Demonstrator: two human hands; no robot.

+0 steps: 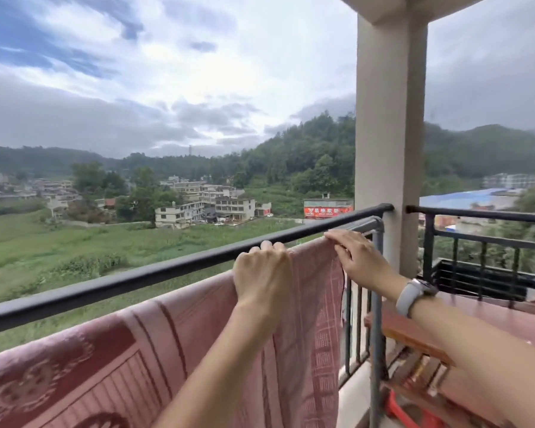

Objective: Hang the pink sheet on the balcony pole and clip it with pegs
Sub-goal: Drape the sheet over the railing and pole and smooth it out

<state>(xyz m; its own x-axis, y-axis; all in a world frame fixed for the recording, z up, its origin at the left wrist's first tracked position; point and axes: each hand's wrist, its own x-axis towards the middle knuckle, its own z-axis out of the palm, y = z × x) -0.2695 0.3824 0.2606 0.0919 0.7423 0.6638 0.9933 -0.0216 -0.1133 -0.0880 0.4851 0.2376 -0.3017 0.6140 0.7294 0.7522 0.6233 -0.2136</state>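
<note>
While the pink sheet (155, 344) is hanging draped over the grey pole (357, 225) just inside the black balcony railing (136, 276), the left hand (264, 278) is gripping its top edge and the right hand (357, 257) is pressing flat, fingers loose, at its corner

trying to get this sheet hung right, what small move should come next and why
Probably fetch a peg and clip the corner under the right hand: the pink sheet already drapes over the pole, both hands rest on its top edge, and no pegs show.

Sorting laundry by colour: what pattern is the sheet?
Pink sheet with darker red woven motifs, head view.
</note>
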